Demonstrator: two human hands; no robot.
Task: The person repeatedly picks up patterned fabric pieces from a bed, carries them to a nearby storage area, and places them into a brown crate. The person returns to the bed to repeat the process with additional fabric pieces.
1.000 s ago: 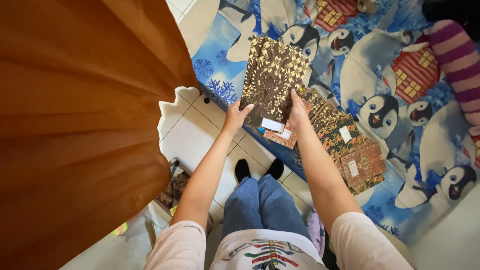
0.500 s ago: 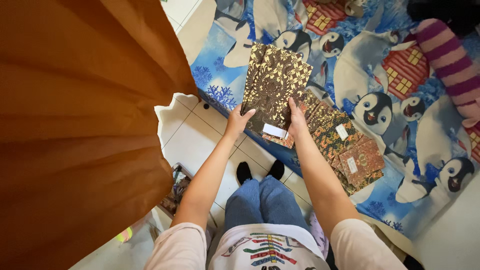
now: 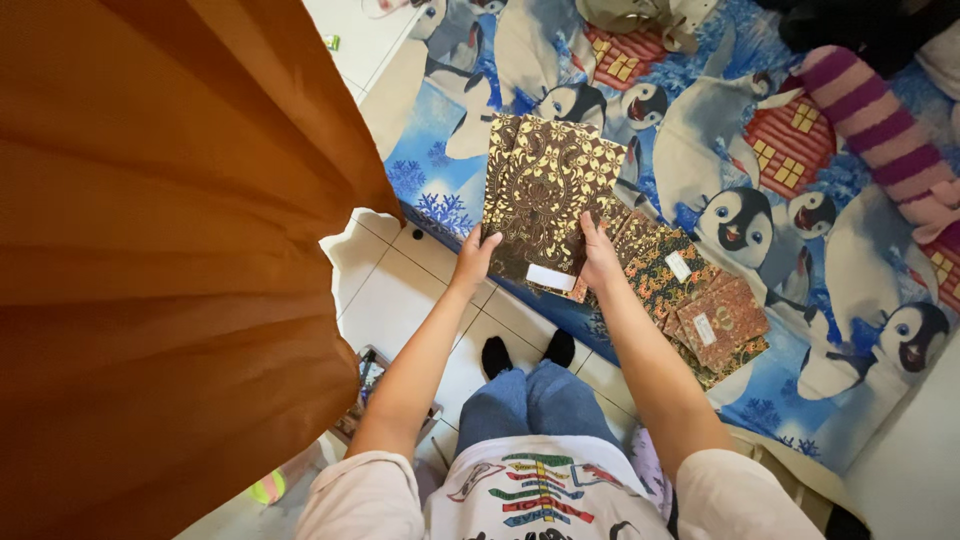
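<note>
A folded cloth [image 3: 545,190] was held above the bed's [image 3: 440,170] near edge, left hand [image 3: 474,257] at its left side, right hand [image 3: 600,262] at its right. More folded cloths [image 3: 700,310] lay along that edge, rightward. A curtain [image 3: 170,270] hung left of the bed.

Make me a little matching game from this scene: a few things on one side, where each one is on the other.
Things:
1. brown patterned packet
2. orange curtain
3. striped cushion
4. spread of patterned packets

Places:
A. far left of the view
B. upper right, on the penguin sheet
C. between the left hand and right hand
D. lying beside the right forearm

Pairs: 1-C, 2-A, 3-B, 4-D
</note>
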